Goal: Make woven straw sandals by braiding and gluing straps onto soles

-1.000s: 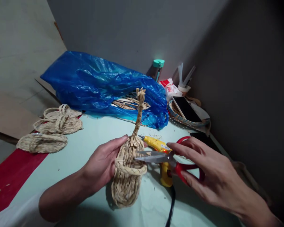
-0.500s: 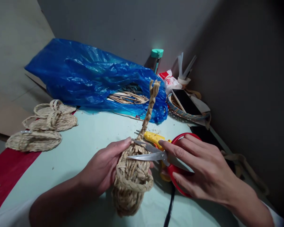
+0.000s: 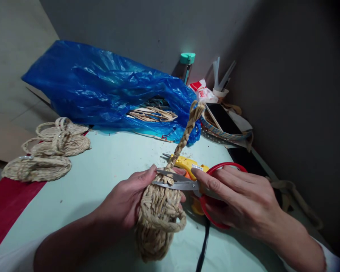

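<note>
My left hand [image 3: 130, 194] holds a small woven straw slipper [image 3: 155, 223] upright over the table, thumb on its upper edge and fingertips showing behind its right side. From its top a braided straw strand [image 3: 186, 138] sticks up, leaning right. My right hand [image 3: 240, 196] grips red-handled scissors [image 3: 184, 184], fingers in the loops and index finger stretched along the pivot. The partly open blades lie across the slipper's top, around frayed straw ends at the base of the strand. Behind the slipper lies a yellow glue gun [image 3: 189, 165], partly hidden by my right hand and the scissors.
At left, several woven straw slippers [image 3: 36, 168] lie partly over a red strip [image 3: 14, 206]. A blue plastic bag [image 3: 102, 87] of straw fills the back. At back right are a phone [image 3: 222, 118] in a basket [image 3: 229, 136] and a cup [image 3: 220, 92] of glue sticks.
The scissor blades have closed partway around the frayed straw ends. The braided strand now leans further right, and the view has shifted slightly.
</note>
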Demonstrator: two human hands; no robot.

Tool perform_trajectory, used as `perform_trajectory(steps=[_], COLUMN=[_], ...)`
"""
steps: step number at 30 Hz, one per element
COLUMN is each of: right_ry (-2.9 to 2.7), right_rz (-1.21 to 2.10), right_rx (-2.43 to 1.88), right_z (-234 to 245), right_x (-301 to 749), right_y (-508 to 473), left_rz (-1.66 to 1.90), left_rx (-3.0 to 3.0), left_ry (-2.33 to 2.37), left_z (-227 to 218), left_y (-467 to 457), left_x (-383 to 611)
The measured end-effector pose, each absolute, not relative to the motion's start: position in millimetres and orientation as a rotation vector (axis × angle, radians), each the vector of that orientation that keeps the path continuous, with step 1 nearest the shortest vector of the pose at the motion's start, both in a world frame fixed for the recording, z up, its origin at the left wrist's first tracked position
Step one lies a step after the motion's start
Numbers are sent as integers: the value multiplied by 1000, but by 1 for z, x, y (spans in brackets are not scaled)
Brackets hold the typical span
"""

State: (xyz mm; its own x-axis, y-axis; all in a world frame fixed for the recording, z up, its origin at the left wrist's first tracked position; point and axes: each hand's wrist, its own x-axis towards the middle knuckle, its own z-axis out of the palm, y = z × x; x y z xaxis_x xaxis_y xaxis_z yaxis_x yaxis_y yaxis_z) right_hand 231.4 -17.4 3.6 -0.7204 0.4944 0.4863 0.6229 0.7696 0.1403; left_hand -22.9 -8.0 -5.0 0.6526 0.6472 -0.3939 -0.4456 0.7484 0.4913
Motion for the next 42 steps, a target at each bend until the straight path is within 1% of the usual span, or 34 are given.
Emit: perform_trajectory(steps=[7,15,20,35,42], right_ry=[-2495,-2489,-2505,-2489,-2490], right_rz=[-529,-499,-526,-575,-608], right_rx=[-833,-822,-823,-800,-786], right_z=[3,2,-2,-1,-6], right_x=[229,231,234,231,235], right_y=[-17,-18,-19,-18,-17], left_rz=[642,610,605,608,613], left_rx=[360,309,288,168,206], left_ry=[518,524,494,632,718], left_z=[-8,-4,-10,-10,0], left_y=[-6,-10,-10,-5,-7], left_x=[-20,-21,-20,-13,-11])
